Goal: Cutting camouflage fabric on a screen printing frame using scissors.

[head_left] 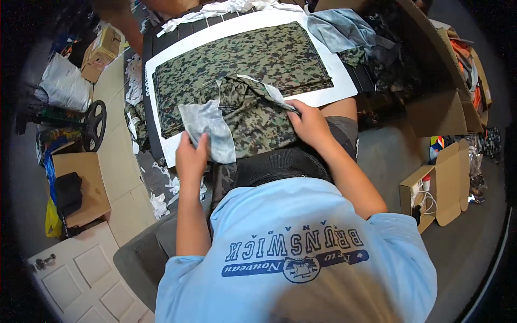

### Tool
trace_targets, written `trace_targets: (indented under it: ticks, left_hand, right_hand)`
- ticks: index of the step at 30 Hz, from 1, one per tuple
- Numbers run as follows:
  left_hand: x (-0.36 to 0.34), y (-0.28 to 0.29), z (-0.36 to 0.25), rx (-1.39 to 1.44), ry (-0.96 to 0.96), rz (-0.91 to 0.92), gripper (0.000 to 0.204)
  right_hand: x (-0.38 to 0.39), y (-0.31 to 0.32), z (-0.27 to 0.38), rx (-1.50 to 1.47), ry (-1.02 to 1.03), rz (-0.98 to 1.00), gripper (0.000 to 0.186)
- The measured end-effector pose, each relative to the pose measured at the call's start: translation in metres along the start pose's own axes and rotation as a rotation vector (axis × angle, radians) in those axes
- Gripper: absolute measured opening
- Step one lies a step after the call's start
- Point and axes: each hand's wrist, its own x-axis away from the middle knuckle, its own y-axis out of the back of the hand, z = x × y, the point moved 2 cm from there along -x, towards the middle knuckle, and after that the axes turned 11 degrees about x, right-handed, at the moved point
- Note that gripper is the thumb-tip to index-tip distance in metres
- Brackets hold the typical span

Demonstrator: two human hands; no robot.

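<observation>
A piece of camouflage fabric (261, 129) with a pale grey underside is stretched between my two hands, just above my lap. My left hand (192, 156) is closed on its pale, turned-over corner, thumb on top. At the opposite edge, my right hand (309, 123) pinches the fabric where a strip of pale underside folds over. Beyond it lies a flat stack of camouflage fabric sheets (242, 54), on a white board (344, 81). The held piece overlaps the near edge of that stack.
Pale fabric scraps (231, 7) line the table's far edge, near another person's arm (125, 27). A grey-blue cloth (339, 29) lies at the far right, beside a large cardboard box (436, 81). Open boxes (81, 177) and a black wheel (95, 126) stand at left.
</observation>
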Motion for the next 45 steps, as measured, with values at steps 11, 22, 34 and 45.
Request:
trace_targets:
  ticks: [11, 22, 34, 45]
  left_hand:
    - [0.003, -0.028, -0.129, -0.085, -0.491, 0.892, 0.043]
    - [-0.060, 0.119, -0.208, -0.212, -0.688, 0.479, 0.025]
    - [-0.190, 0.223, -0.342, -0.361, -0.828, 0.226, 0.026]
    - [-0.235, 0.273, -0.324, -0.314, -0.786, -0.049, 0.026]
  right_hand:
    - [0.008, 0.127, 0.127, 0.051, 0.467, 0.281, 0.031]
    - [-0.058, 0.250, 0.138, 0.339, 0.524, 0.303, 0.016]
    - [-0.207, 0.390, 0.165, 0.214, 0.757, -0.008, 0.011]
    - [-0.239, 0.385, 0.122, -0.035, 0.441, -0.586, 0.024]
